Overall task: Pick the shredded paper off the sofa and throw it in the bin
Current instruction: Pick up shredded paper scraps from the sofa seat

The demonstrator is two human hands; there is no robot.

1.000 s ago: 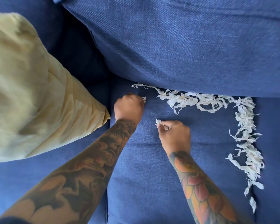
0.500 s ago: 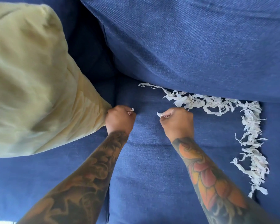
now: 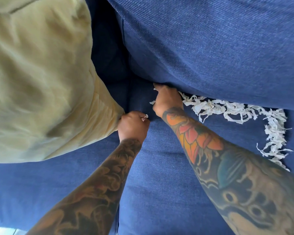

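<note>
The shredded paper [image 3: 236, 109] lay on the blue sofa [image 3: 159, 192] in a loose white line along the crease where the seat met the back cushion [image 3: 210, 48], then turned down the right side of the seat toward the front edge. The right hand [image 3: 167, 100] was curled closed at the left end of that line, pressed up against the underside of the back cushion, with a few strips poking out around its knuckles, so it looked clamped on a small pinch of shreds. The left hand [image 3: 133, 125] was also closed into a fist just beside the yellow pillow [image 3: 41, 82], a scrap of white showing at its fingertips. The 2 hands sat near each other but did not touch. The shreds looked very light, thin and limp, tangled enough that a pinch would likely drag neighbours along, yet easy to scatter or drop from a loose fist; gathering them into a clump and closing the whole palm over it seemed the safer hold. The crease was the awkward edge, since strips could slip down behind the seat. The pillow crowded the left side, while the middle of the seat lay open and gave room to sweep the paper forward. No bin was in view.
</note>
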